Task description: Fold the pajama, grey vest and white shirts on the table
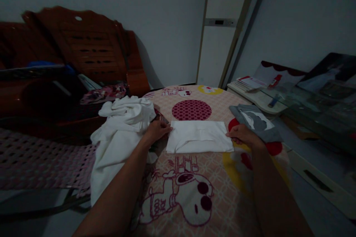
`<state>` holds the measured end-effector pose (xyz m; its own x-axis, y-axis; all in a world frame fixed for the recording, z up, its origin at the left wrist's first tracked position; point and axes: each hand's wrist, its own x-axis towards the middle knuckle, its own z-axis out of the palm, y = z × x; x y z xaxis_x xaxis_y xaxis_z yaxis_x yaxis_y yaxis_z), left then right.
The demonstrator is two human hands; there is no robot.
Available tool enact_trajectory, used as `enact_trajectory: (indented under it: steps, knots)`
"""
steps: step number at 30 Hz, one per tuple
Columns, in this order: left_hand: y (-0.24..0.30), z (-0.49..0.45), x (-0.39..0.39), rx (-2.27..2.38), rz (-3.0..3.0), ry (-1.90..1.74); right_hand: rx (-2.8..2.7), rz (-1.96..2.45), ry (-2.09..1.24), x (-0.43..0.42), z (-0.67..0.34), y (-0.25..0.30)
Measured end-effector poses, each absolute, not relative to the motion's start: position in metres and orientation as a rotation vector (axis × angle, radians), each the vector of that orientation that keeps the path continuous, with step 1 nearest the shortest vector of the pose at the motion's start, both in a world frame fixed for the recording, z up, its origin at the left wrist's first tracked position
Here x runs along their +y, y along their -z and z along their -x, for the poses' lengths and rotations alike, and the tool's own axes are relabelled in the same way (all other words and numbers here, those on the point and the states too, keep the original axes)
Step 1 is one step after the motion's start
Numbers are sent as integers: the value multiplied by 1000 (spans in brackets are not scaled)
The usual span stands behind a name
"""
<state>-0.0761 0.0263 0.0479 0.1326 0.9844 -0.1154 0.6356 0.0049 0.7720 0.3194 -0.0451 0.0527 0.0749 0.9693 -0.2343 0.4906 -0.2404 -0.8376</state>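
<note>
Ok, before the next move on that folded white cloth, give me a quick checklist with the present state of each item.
1. Left hand on the left edge of the folded white cloth: ok.
2. Right hand on its right edge: ok.
3. Cloth lying flat on the patterned table cover, edges roughly square: ok.
4. Grey folded garment apart from the white cloth: ok.
5. Heap of white fabric clear of the cloth: ok, though it sits close behind the left hand.
6. Fingers pinching or only pressing: cannot tell.
</note>
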Motion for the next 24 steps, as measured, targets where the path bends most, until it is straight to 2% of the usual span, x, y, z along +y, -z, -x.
enact_trajectory:
  steps: [12, 24]
  knots:
    - [-51, 77, 22, 1484, -1734, -471, -1436, 1791, -1205, -45, -321, -52]
    - [-52, 77, 18, 1433, -1636, -534, -1399, 1682, -1237, -43, -327, -42]
